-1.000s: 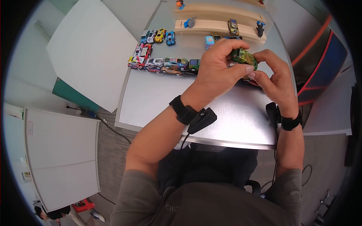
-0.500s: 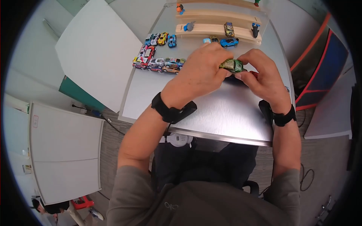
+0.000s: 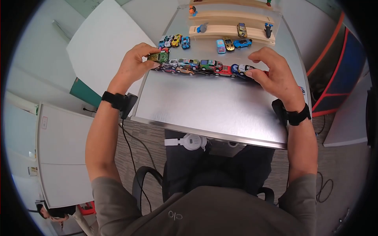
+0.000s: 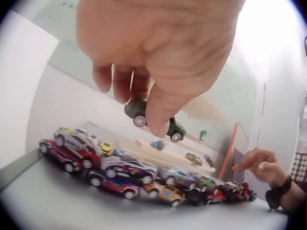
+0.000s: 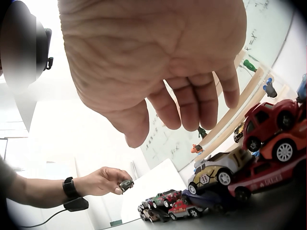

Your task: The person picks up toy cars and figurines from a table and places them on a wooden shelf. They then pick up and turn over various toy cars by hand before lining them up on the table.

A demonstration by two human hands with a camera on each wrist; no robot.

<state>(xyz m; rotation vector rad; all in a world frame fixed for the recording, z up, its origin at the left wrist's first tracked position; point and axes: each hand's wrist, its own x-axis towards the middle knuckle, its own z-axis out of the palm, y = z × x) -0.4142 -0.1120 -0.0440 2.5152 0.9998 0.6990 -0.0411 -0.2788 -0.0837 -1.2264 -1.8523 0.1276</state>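
Observation:
My left hand (image 3: 132, 65) pinches a green toy car (image 3: 159, 57) between thumb and fingers, above the left end of a row of toy cars. In the left wrist view the green car hangs over the row, its wheels showing below the thumb. The row is two layers high, with a white and purple car (image 4: 129, 168) on top near the left. At the other end my right hand (image 3: 277, 76) holds nothing, thumb and fingers relaxed and apart. Close below it are a white and yellow car (image 5: 218, 168) and a red car (image 5: 271, 120) on top of others.
Behind the row stand wooden ramps (image 3: 232, 30) with small animal figures and a car. A light blue car (image 3: 221, 46), a gold car (image 3: 228, 43) and a blue car (image 3: 242, 43) sit before them. White headphones (image 3: 193, 142) are at the table's front edge.
The green car was between both hands at the row's right part. My left hand has carried it left, to the row's far end. My right hand has let go and stays at the right.

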